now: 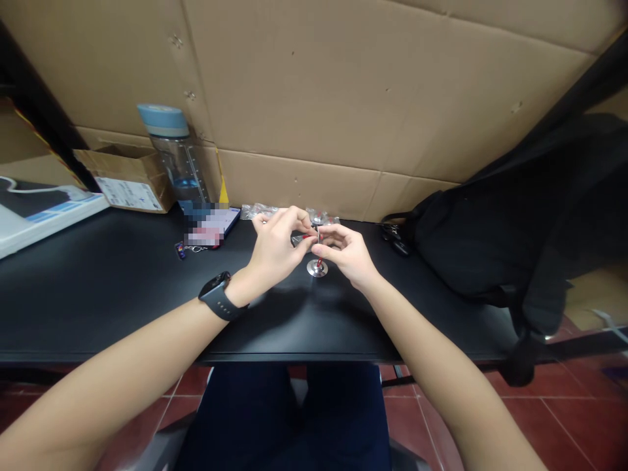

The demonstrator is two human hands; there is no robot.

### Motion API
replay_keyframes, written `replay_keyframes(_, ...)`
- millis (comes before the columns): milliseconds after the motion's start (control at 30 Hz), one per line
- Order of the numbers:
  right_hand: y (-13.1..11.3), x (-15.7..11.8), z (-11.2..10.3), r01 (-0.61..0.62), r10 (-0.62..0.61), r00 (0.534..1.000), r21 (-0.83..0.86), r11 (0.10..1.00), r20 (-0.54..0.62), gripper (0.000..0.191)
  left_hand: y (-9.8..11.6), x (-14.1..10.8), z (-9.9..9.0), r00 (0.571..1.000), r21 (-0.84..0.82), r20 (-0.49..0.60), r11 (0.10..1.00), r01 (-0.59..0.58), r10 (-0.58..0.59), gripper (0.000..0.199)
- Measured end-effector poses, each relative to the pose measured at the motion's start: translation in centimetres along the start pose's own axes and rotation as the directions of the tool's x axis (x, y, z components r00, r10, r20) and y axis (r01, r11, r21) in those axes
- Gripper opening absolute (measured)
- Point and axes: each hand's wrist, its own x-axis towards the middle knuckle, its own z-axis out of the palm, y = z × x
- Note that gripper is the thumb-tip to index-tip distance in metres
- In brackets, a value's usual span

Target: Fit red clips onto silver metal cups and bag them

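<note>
Over the middle of the black table, my left hand (282, 235) and my right hand (346, 252) meet with fingers pinched close together. Between the fingertips is a small red-and-silver piece, mostly covered by the fingers. Just below them a round, shiny metal disc (317, 269) shows, with a red stem (319, 261) rising from it toward my right fingers. Whether the stem joins the pinched part is hidden. Directly behind the hands lie clear plastic packets (260, 210), with some red and silver bits (318, 216) inside. A black watch (219, 293) is on my left wrist.
A phone (230, 220) with a keyring (196, 248) lies left of the hands. Behind it stand a blue-lidded water bottle (179, 157) and an open cardboard box (132, 183). A black backpack (481, 229) fills the right side. Cardboard (333, 98) lines the back.
</note>
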Motion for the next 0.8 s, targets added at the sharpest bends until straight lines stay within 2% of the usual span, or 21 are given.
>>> replay_keyframes(167, -0.55, 0.2, -0.96, -0.006, 0.007, 1.0, -0.038, 0.999, 0.028, 0.04, -0.4, 0.0, 0.21, 0.999, -0.014, -0.047, 1.0, -0.01, 0.009, 0.019)
replay_keyframes(300, -0.93, 0.21, -1.03, 0.003, -0.003, 1.0, -0.058, 0.998, 0.008, 0.039, -0.52, 0.0, 0.31, 0.999, -0.014, -0.048, 1.0, 0.003, -0.004, 0.023)
replay_keyframes(533, -0.41, 0.23, -0.77, 0.028, -0.027, 0.999, 0.013, 1.0, -0.02, 0.027, -0.35, -0.19, 0.22, 0.999, 0.016, -0.021, 0.999, -0.029, 0.03, 0.023)
replay_keyframes(667, -0.16, 0.32, -0.97, 0.091, -0.091, 0.996, -0.075, 0.993, 0.002, 0.025, -0.42, -0.18, 0.28, 0.999, -0.002, 0.005, 0.999, -0.034, 0.034, 0.024)
replay_keyframes(800, -0.27, 0.26, -1.18, 0.141, -0.126, 0.989, -0.264, 0.954, 0.073, 0.024, -0.84, 0.42, -0.13, 0.998, -0.078, 0.023, 0.995, -0.064, 0.066, 0.027)
